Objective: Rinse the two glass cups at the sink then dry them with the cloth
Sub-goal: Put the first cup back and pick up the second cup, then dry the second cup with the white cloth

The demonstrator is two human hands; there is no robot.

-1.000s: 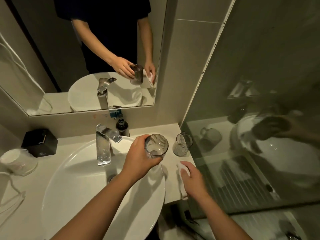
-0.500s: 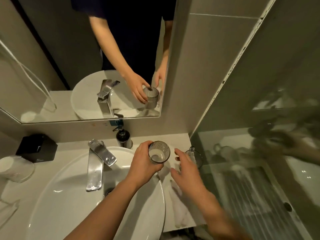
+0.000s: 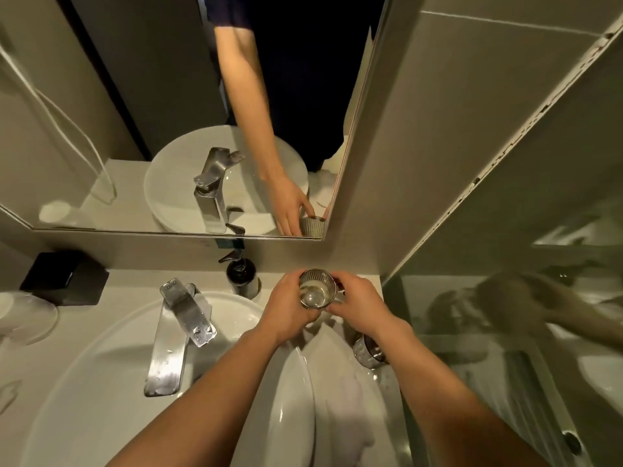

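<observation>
A ribbed glass cup (image 3: 317, 290) stands upright, mouth up, above the counter to the right of the basin. My left hand (image 3: 286, 306) grips its left side. My right hand (image 3: 359, 305) curls round its right side. The second glass cup (image 3: 366, 352) stands on the counter nearer to me, partly hidden under my right forearm. The white cloth (image 3: 337, 385) lies loose on the counter against the basin's right rim, below both hands and touching neither.
The white sink basin (image 3: 101, 365) with a chrome tap (image 3: 178, 326) fills the left. A dark soap pump bottle (image 3: 241, 276) stands behind it, and a black box (image 3: 64, 278) sits at far left. A glass shower partition (image 3: 505, 348) bounds the counter's right side. A mirror hangs above.
My right hand has let go of the cloth, which now lies on the counter, and has come up to hold the cup together with my left hand.
</observation>
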